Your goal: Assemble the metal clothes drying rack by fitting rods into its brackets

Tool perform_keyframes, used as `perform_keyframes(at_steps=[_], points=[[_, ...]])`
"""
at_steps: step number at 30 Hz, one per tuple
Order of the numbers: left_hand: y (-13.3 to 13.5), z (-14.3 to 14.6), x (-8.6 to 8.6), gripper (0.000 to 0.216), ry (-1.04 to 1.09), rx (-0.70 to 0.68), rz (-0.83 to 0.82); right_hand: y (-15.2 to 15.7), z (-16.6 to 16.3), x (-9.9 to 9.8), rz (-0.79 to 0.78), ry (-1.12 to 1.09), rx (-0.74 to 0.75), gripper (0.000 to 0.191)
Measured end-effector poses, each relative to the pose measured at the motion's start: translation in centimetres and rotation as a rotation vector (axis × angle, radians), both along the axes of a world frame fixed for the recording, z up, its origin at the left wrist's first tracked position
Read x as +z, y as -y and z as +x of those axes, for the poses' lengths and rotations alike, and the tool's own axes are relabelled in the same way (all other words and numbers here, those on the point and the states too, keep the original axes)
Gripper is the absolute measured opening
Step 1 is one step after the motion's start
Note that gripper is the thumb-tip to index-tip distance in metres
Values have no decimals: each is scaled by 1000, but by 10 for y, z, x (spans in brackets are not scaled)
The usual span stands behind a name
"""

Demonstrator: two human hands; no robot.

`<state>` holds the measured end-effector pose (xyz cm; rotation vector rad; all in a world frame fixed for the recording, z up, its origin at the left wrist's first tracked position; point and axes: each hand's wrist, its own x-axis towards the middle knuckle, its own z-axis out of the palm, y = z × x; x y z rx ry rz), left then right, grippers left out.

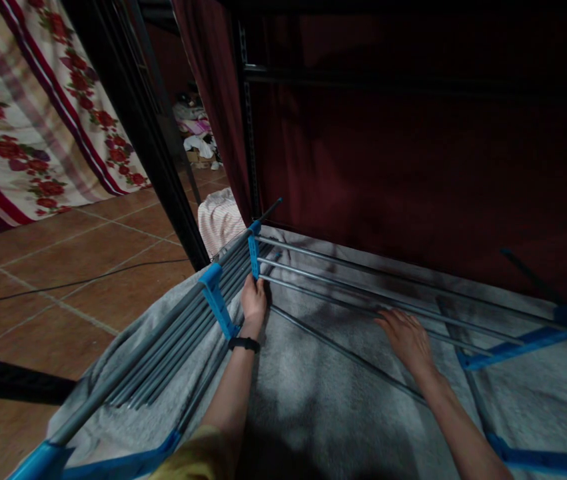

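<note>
A rack frame of grey metal rods and blue plastic brackets lies before me. The fingers of my left hand (254, 299) are closed at the lower end of a far blue bracket (254, 255), where the lowest cross rod (313, 291) meets it. My right hand (407, 339) is further along that rod, palm down with fingers stretched out, touching or just above it. Two more cross rods run above, toward a right-hand blue bracket (523, 347). Left of my left wrist, another blue bracket (218, 303) hangs from a long side rod (133, 357).
Several loose grey rods (163, 357) lie bundled on a grey blanket (333, 407). Black shelf posts (148, 147) stand at left, with a dark red curtain (413, 173) behind. A cable (88, 275) crosses the tiled floor (63, 250). A floral cloth (48, 113) hangs at far left.
</note>
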<state>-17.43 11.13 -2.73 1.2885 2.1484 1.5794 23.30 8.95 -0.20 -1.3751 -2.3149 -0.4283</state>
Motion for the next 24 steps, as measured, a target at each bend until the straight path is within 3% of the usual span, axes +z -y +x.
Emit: perform_keyframes(at_steps=[19, 24], points=[[2, 2, 3, 23, 7, -27, -6, -2, 3, 4, -78, -44, 24, 37], [13, 5, 1, 59, -28, 52, 104, 34, -20, -3, 6, -188, -23, 36]])
